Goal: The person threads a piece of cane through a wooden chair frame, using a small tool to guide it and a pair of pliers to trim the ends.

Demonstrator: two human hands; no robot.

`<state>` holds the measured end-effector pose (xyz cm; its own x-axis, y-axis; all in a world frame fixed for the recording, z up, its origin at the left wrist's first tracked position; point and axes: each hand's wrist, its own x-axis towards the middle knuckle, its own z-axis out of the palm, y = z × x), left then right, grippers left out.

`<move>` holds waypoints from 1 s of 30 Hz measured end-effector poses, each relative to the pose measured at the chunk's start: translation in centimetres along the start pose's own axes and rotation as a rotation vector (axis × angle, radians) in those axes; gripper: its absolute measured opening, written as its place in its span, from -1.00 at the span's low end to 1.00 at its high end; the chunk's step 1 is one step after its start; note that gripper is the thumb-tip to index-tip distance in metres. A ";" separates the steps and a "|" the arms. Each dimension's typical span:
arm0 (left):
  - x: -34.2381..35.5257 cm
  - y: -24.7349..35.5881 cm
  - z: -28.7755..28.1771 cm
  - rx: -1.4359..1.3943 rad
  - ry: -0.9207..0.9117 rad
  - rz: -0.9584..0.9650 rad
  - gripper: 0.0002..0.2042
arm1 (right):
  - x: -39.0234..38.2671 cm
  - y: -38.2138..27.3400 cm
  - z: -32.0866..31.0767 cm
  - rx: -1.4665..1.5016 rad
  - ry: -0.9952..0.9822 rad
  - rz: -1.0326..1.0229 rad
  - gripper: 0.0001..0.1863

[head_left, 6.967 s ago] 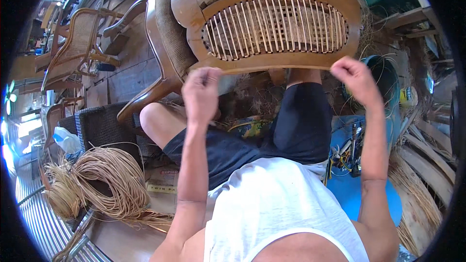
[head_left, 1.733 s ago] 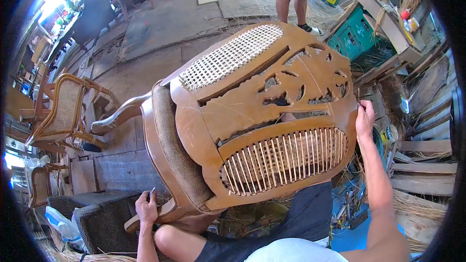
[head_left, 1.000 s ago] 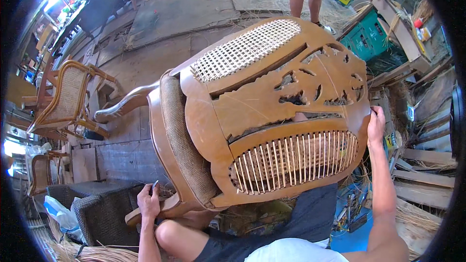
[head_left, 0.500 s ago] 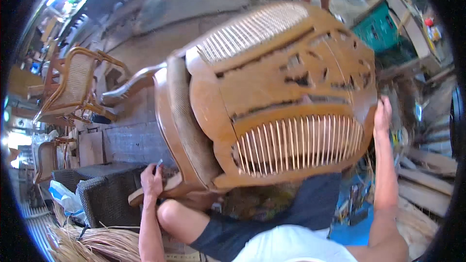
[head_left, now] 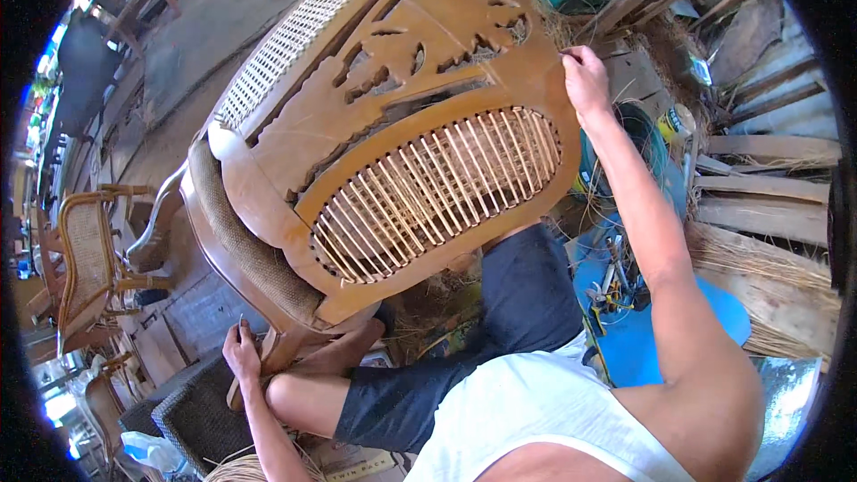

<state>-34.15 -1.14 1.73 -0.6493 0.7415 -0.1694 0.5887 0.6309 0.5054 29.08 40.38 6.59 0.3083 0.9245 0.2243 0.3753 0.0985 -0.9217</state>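
Observation:
A large wooden chair is tipped over in front of me, its carved backrest facing up. The near oval opening holds a row of pale cane strands, strung side by side. Across the far opening, the cane panel has a closer weave. A brown padded seat shows at the backrest's left end. My right hand is closed on the backrest's right-hand edge. My left hand is beside a chair leg near my knee, fingers pinched around something small and thin that I cannot make out.
Hand tools lie on a blue surface to my right, near wooden planks. A cane-backed chair stands at left. A dark woven seat and a bundle of loose strips are at lower left.
My view has swung, so the chair appears farther left and more tilted. My right hand still grips the backrest edge; my left stays near the chair leg. A bystander's legs have left view.

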 end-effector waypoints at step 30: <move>-12.3 32.7 7.6 -0.302 -0.083 0.409 -0.82 | -0.8 -1.6 -0.2 -0.041 -0.008 -0.056 -0.68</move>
<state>-3.25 12.14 13.94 -0.3469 0.9373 0.0328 0.6131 0.2002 0.7642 28.46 39.39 7.93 0.2788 0.9209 0.2723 0.4273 0.1350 -0.8940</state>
